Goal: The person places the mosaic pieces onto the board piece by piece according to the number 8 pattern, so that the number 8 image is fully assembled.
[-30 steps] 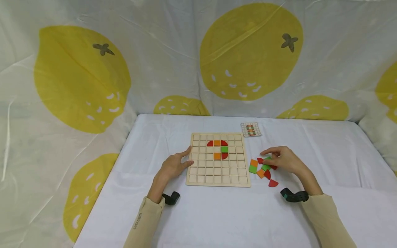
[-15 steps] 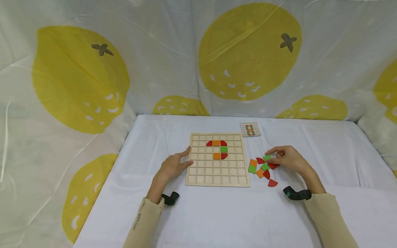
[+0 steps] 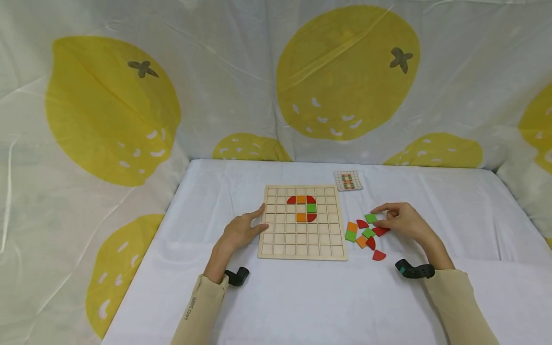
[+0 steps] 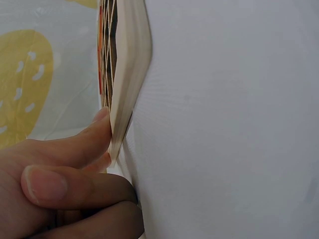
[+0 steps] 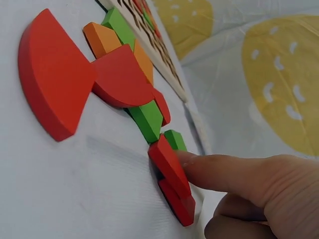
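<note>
In the head view my left hand [image 3: 241, 231] is at the left edge of a square wooden grid board [image 3: 280, 239], index finger and thumb spread along it. In the left wrist view a fingertip [image 4: 102, 115] rests against the board's edge, with other fingers bent below. Seven-less-one aside, several tiles sit in the grid: red quarter-circles [image 3: 311, 217], orange squares [image 3: 301, 199] and a green square [image 3: 311, 208]. My right hand [image 3: 401, 220] has thumb and index apart at the right side of a loose green tile [image 3: 370, 218]. Its thumb overlaps a red tile [image 5: 169, 162] in the right wrist view.
Loose tiles lie right of the board: an orange square [image 3: 361, 241], a green square [image 3: 351, 235] and red quarter-circles [image 3: 379, 255]. A small pattern card [image 3: 348, 180] lies beyond the board's far right corner. White cloth [image 3: 302, 297] covers the table, and a lemon-print curtain stands behind.
My right hand has shifted slightly right, and its fingertips have drawn back across the loose green tile, leaving more of it visible. The left hand and the board stay in place.
</note>
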`<state>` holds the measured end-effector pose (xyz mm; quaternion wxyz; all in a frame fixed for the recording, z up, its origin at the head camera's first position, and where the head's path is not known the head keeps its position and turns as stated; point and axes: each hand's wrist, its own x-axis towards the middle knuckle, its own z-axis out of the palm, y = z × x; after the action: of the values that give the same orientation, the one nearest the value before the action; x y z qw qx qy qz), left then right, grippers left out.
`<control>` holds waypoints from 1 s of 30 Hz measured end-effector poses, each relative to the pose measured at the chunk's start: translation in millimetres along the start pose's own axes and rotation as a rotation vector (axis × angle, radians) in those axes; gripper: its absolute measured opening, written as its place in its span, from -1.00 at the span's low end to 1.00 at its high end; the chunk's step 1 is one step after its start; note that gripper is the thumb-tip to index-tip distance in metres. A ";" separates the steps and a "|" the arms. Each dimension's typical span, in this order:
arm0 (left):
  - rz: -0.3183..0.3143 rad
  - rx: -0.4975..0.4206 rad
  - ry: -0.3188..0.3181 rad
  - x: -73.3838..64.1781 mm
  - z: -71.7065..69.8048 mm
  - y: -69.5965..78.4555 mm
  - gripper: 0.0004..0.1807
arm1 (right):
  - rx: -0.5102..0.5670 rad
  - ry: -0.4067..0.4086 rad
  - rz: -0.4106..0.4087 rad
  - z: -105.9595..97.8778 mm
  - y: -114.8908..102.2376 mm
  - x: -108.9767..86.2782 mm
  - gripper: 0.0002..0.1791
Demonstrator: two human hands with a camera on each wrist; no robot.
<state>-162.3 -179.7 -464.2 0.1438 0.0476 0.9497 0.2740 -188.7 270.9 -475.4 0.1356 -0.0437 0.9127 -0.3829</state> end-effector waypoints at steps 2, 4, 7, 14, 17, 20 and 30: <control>0.004 0.003 0.001 -0.1 0.0 -0.2 -0.25 | 0.001 0.008 -0.003 1.5 0.9 1.0 -0.56; 0.004 0.004 0.001 0.1 0.2 -0.6 -0.25 | 0.002 0.014 -0.013 3.0 0.8 2.2 -0.55; 0.000 0.004 -0.001 0.5 0.4 -1.2 -0.25 | 0.007 0.022 -0.011 4.0 0.4 2.8 -0.55; -0.013 -0.003 -0.008 -0.4 0.4 0.1 -0.25 | 0.016 0.033 0.009 5.2 2.6 3.2 -0.58; -0.014 0.000 -0.008 -0.6 0.2 0.5 -0.25 | 0.020 0.060 0.006 7.4 2.1 3.9 -0.60; -0.012 0.002 -0.007 -0.3 -0.1 0.4 -0.25 | 0.032 0.088 -0.019 11.0 -1.9 4.8 -0.59; -0.012 0.009 -0.006 -0.9 -0.2 0.0 -0.25 | 0.087 0.098 -0.083 40.8 -34.6 11.7 -0.64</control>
<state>-161.6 -180.0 -463.9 0.1481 0.0434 0.9508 0.2688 -189.3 216.4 -480.6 0.0768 -0.0566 0.8981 -0.4293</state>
